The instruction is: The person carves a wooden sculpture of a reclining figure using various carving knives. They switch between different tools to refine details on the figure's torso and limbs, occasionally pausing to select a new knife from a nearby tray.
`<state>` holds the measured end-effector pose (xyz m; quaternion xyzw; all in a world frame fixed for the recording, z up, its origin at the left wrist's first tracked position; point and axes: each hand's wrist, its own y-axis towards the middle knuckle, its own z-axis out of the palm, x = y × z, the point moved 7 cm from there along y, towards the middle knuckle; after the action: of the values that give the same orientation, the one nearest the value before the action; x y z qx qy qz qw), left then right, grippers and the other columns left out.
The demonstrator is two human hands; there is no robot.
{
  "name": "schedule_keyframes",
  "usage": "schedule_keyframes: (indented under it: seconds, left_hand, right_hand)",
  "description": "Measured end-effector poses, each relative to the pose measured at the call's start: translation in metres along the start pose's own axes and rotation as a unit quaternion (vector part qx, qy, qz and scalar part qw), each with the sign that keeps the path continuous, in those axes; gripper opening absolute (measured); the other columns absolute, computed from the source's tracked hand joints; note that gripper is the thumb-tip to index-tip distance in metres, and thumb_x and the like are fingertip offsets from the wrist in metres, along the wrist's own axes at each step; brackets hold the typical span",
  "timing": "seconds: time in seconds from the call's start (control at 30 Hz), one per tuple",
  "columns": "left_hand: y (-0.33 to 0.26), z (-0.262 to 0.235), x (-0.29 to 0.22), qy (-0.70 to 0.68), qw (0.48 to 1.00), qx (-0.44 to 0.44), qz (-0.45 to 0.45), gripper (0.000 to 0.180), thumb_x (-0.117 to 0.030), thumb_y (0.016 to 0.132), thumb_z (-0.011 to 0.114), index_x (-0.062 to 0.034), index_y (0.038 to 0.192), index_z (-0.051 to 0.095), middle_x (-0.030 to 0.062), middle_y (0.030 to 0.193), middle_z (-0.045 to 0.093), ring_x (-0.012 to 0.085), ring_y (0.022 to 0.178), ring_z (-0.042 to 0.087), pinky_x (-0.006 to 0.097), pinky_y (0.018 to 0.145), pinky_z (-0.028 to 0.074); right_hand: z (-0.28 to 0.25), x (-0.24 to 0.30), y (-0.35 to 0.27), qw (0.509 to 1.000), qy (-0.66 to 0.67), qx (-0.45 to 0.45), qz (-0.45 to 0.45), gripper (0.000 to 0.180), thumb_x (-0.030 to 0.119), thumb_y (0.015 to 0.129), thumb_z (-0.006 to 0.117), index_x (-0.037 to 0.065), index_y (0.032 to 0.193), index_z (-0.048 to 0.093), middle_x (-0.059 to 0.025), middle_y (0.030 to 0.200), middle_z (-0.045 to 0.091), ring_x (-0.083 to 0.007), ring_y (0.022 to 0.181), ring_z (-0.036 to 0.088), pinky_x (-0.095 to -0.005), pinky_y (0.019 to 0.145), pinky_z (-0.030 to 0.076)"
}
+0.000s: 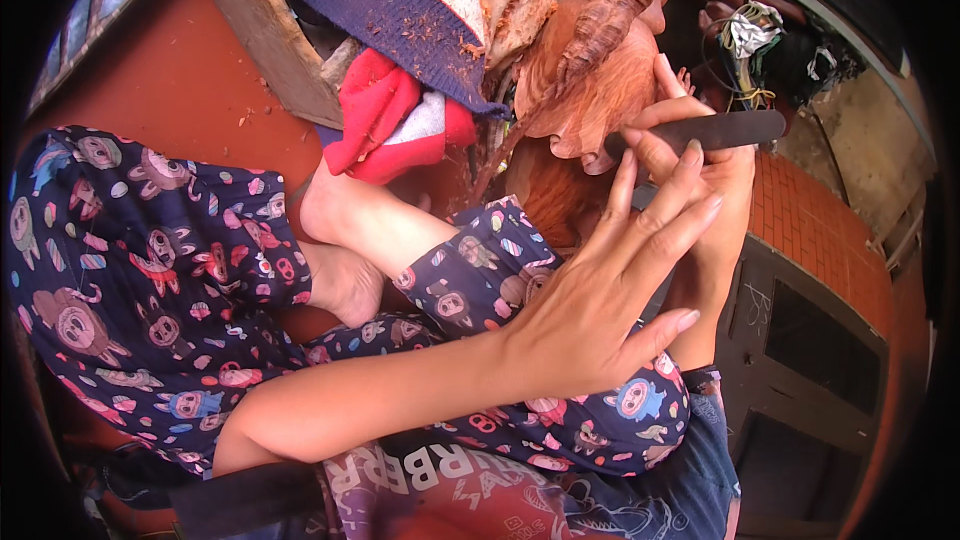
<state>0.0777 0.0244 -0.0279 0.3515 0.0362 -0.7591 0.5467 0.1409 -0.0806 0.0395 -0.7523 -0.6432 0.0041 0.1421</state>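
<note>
A dark, flat bar with rounded ends [735,130] lies across my right hand [728,180], whose fingers are bent around it. What kind of tool it is, I cannot tell. My left hand [585,315] reaches over from the lower left, back of the hand up, fingers stretched and thumb apart. Its fingertips are close to the bar and my right palm; whether they touch is unclear. Just beyond both hands stands a reddish-brown wood carving [605,70] with wavy, leaf-like edges and a ridged, twisted form on top. Part of its lower side is hidden behind my left hand.
A navy and white cloth [400,5] strewn with wood shavings and a red cloth [385,115] lie left of the carving. A worn wooden plank frame [265,35] stands on the red floor [140,80]. Wires and crumpled material [750,40] sit at far right. My legs are folded below.
</note>
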Motion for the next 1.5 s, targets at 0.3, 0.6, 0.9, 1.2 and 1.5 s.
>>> schedule_keyframes:
  seconds: [0.3,0.6,0.9,1.2,1.5]
  left_hand:
    - [0.004,-0.001,0.000,0.005,1.000,0.002,-0.016,0.082,-0.017,0.091,0.066,-0.0020,0.158,0.023,0.0262,0.167,0.012,0.0648,0.146,0.008,0.063,0.118,0.025]
    - [0.011,-0.005,0.002,-0.033,0.999,-0.020,-0.009,0.077,-0.013,0.090,0.065,0.0014,0.155,0.026,0.0305,0.164,0.015,0.0624,0.145,0.016,0.059,0.119,0.025]
    - [0.014,-0.009,0.004,-0.025,0.999,-0.017,-0.013,0.077,-0.014,0.090,0.066,0.0022,0.154,0.026,0.0316,0.163,0.016,0.0626,0.144,0.017,0.059,0.119,0.025]
    - [0.012,-0.008,0.002,-0.045,0.998,-0.027,-0.034,0.078,-0.014,0.090,0.066,0.0011,0.154,0.026,0.0322,0.163,0.016,0.0628,0.144,0.018,0.060,0.117,0.029]
    - [0.016,-0.009,0.006,-0.018,0.999,-0.025,-0.008,0.078,-0.016,0.091,0.066,0.0010,0.155,0.025,0.0311,0.164,0.015,0.0622,0.145,0.016,0.058,0.118,0.028]
  right_hand:
    - [-0.002,-0.001,0.008,0.999,-0.002,0.015,-0.040,0.004,-0.003,0.082,0.073,-0.005,0.084,0.074,-0.0093,0.081,0.073,-0.0138,0.078,0.069,-0.0449,0.112,0.046]
    - [0.000,0.008,0.008,0.996,-0.063,0.032,-0.061,0.006,-0.003,0.081,0.075,-0.007,0.084,0.072,-0.0072,0.074,0.071,-0.0123,0.066,0.066,-0.0393,0.100,0.053]
    - [-0.003,0.006,0.015,0.997,-0.058,0.029,-0.036,0.006,-0.001,0.084,0.075,-0.004,0.088,0.072,-0.0056,0.075,0.071,-0.0099,0.064,0.063,-0.0307,0.080,0.056]
    - [-0.004,0.007,0.017,0.996,-0.073,0.032,-0.029,0.006,-0.001,0.083,0.075,-0.004,0.087,0.072,-0.0070,0.076,0.072,-0.0132,0.067,0.068,-0.0353,0.092,0.055]
    - [-0.005,0.002,0.019,0.995,-0.046,0.056,-0.074,0.007,0.000,0.088,0.075,-0.003,0.094,0.072,-0.0034,0.078,0.072,-0.0083,0.071,0.065,-0.0245,0.062,0.054]
